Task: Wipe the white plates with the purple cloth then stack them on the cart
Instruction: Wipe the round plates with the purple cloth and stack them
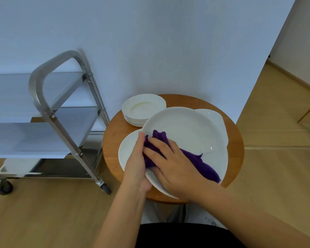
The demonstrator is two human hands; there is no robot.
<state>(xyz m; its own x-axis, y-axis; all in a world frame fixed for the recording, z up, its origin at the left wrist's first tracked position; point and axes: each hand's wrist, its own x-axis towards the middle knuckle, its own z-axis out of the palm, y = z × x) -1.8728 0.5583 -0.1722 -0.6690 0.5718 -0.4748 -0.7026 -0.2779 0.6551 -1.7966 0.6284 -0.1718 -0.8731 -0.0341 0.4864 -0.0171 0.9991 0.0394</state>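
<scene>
Cloth [200, 161] lengthwise along tilted plate [186, 126]

No readable text anywhere in this shot, honestly. No labels, brand marks, numbers or signs show up on anything in the frame.
</scene>
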